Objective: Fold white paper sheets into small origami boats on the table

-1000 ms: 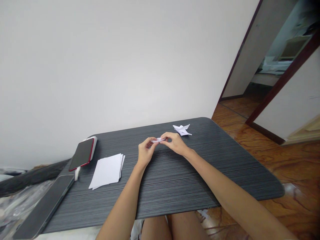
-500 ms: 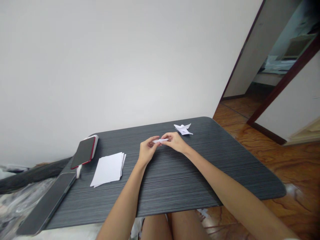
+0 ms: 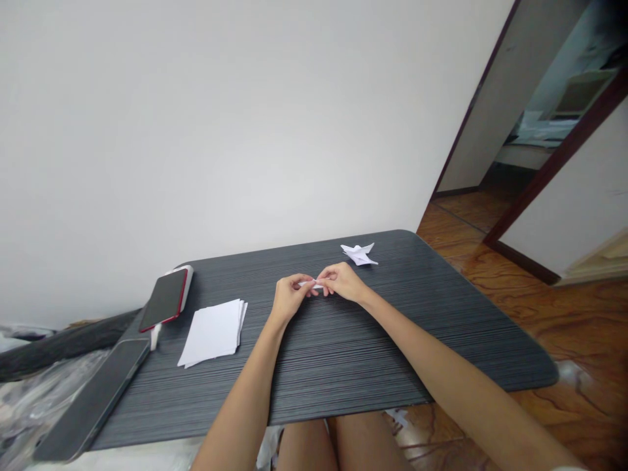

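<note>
Between my two hands is a small piece of folded white paper (image 3: 318,286), mostly hidden by the fingers. My left hand (image 3: 290,294) pinches its left end with thumb and fingers. On the other end, my right hand (image 3: 341,281) is closed in a pinch, its fingertips almost touching those of the left. Both hands are held over the middle of the dark table. Just beyond my right hand lies a folded white paper crane (image 3: 359,254), its pointed ends sticking out.
A stack of white square paper sheets (image 3: 212,332) lies left on the dark wood-grain table (image 3: 343,366). Farther left is a tablet with a red edge (image 3: 164,299) on a white stand. A long dark panel (image 3: 95,399) lines the left edge. A white wall (image 3: 245,131) rises behind.
My fingertips have come closer together and curl further over the folded paper, so less of it shows. My right hand has dropped slightly. The crane and sheets have stayed put.
</note>
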Tool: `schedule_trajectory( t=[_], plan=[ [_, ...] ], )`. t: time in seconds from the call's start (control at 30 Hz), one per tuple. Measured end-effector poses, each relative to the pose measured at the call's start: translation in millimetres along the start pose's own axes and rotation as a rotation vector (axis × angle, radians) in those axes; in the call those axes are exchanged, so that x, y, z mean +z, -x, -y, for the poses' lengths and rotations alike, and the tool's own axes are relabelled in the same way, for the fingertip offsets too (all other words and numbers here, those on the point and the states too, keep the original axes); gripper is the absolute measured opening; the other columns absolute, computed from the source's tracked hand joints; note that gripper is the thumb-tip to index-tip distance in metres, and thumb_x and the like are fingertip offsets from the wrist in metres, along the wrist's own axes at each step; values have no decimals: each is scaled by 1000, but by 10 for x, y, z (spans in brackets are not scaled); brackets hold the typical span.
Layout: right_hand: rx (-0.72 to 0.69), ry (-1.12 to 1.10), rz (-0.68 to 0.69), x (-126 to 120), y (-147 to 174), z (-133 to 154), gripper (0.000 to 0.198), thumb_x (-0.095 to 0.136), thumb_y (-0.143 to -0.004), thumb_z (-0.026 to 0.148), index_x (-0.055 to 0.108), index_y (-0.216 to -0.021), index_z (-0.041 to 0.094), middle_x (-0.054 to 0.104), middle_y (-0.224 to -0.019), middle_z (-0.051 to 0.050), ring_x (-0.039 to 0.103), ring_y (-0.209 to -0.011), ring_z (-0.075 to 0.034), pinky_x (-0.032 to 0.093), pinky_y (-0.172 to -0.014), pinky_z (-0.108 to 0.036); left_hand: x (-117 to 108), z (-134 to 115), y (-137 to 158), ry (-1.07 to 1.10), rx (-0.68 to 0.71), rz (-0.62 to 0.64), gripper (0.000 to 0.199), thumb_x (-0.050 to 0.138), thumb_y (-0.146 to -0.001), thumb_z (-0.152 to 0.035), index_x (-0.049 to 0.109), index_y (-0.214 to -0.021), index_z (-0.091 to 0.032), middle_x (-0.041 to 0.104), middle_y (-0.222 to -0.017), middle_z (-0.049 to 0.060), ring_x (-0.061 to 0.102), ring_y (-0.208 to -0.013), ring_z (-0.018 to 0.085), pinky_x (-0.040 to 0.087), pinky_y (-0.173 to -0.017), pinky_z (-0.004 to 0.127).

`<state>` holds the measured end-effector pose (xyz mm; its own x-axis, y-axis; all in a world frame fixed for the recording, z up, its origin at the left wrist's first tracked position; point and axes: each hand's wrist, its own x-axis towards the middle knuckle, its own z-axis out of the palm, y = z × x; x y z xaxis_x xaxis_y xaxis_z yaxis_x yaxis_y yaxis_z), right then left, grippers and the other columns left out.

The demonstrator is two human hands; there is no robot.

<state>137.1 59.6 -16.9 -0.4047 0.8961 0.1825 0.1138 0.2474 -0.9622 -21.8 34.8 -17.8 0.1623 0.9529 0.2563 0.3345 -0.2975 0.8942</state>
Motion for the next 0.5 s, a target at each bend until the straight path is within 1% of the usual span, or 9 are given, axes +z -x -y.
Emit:
schedule_trajectory(
  t=[0.13,0.23,0.33,0.43,0.5],
  plan=[
    [-22,101,7,52,17,-46,12,52,-71,23,57,-67,12,52,-39,3,48,-34,-8,36,-39,-19,16,4,-3,-33,0,-21,23,54,-70,-34,64,-73,-13,64,-56,4,60,-51,15,45,-51,23],
    [-42,142,15,87,37,-53,12,46,-76,23,53,-73,14,54,-42,4,48,-32,-8,36,-37,-18,17,10,-10,-55,-1,-23,23,55,-71,-34,63,-76,-12,64,-56,4,58,-50,13,44,-51,22],
    [-70,166,-5,91,47,-44,9,45,-76,22,50,-74,15,52,-45,5,45,-30,-6,34,-35,-17,1,9,-14,-52,-17,41,25,56,-70,-33,62,-80,-11,64,-56,4,55,-47,12,43,-49,22],
    [-82,166,-16,78,34,-40,8,47,-75,22,49,-71,15,49,-45,6,41,-31,-5,31,-34,-16,-15,-5,-16,-8,-40,103,24,55,-71,-31,62,-75,-9,63,-54,4,53,-44,10,40,-46,20],
    [-74,117,11,63,19,-38,8,47,-75,22,49,-72,15,49,-46,6,41,-31,-5,30,-33,-17,-20,-23,-19,54,-48,113,23,55,-71,-31,62,-72,-9,63,-55,5,54,-45,10,40,-46,20]
  ],
)
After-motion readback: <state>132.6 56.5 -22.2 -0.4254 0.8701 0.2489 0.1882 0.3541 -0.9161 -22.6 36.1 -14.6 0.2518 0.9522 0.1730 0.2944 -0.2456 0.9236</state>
